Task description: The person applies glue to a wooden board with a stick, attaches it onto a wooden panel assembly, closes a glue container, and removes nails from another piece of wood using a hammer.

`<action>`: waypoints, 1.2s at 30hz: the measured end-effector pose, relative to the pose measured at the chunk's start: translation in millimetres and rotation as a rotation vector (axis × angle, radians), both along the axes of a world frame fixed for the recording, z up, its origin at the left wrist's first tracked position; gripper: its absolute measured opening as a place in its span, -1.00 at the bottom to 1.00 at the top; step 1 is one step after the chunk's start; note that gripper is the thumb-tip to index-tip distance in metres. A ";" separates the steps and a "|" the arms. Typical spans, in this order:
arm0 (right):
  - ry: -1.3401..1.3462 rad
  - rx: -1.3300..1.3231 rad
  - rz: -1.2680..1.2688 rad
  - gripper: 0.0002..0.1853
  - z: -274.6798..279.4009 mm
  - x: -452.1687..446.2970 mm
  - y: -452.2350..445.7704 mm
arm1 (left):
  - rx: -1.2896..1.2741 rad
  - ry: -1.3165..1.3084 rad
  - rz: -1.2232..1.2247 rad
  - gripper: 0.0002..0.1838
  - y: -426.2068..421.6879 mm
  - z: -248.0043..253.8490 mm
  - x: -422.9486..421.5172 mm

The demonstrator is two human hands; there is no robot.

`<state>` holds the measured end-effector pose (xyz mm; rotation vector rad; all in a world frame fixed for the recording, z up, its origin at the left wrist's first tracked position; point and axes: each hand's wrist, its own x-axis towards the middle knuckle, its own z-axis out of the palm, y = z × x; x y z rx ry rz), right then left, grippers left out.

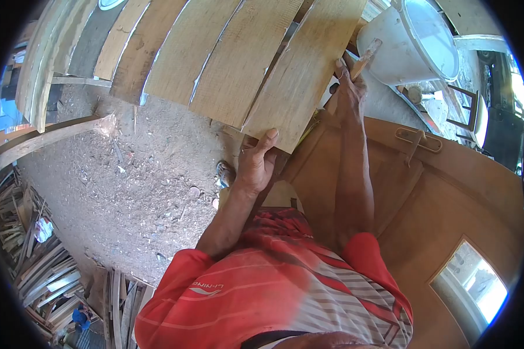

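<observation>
Several wooden boards (239, 58) lie side by side, with a white substance along some of their long edges. My left hand (257, 164) is closed on the near end of the rightmost board (300, 81), thumb on top and fingers hidden underneath. Against that board's right edge, the thumb of my right hand (350, 93) is pressed. A short flat wooden stick (368, 57) juts out of the same hand, which is closed around it. A narrow dark gap shows between the rightmost board and its neighbour.
A white bucket (390, 52) stands just beyond my right hand. A brown wooden door panel (384, 168) with a handle and a small glass pane (471, 285) is on my right. Scrap wood (52, 273) is piled at lower left, beside a dirt floor (151, 192) and a curved timber (46, 139).
</observation>
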<state>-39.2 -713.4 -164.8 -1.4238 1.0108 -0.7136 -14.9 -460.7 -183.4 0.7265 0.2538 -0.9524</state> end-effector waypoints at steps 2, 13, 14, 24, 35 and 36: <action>0.034 -0.019 0.017 -0.33 1.6 -2.2 -1.4 | 0.011 0.036 -0.019 -0.44 0.5 6.7 4.9; 0.097 0.160 -0.019 -0.44 11.5 -1.0 4.0 | 0.010 -0.049 -0.052 -0.36 3.1 0.0 4.1; 0.077 0.143 -0.024 -0.46 15.4 3.2 3.8 | 0.007 -0.054 -0.049 -0.36 2.3 1.2 4.0; -0.163 0.106 0.069 -0.40 -4.4 14.1 -3.2 | 0.008 0.030 -0.036 -0.44 2.0 1.6 4.5; -0.125 0.084 0.065 -0.40 -10.7 14.1 -6.2 | 0.007 0.022 -0.030 -0.41 0.9 1.4 2.4; -0.118 0.099 0.059 -0.40 -8.9 14.1 -4.8 | 0.015 0.014 -0.022 -0.40 0.3 1.1 2.3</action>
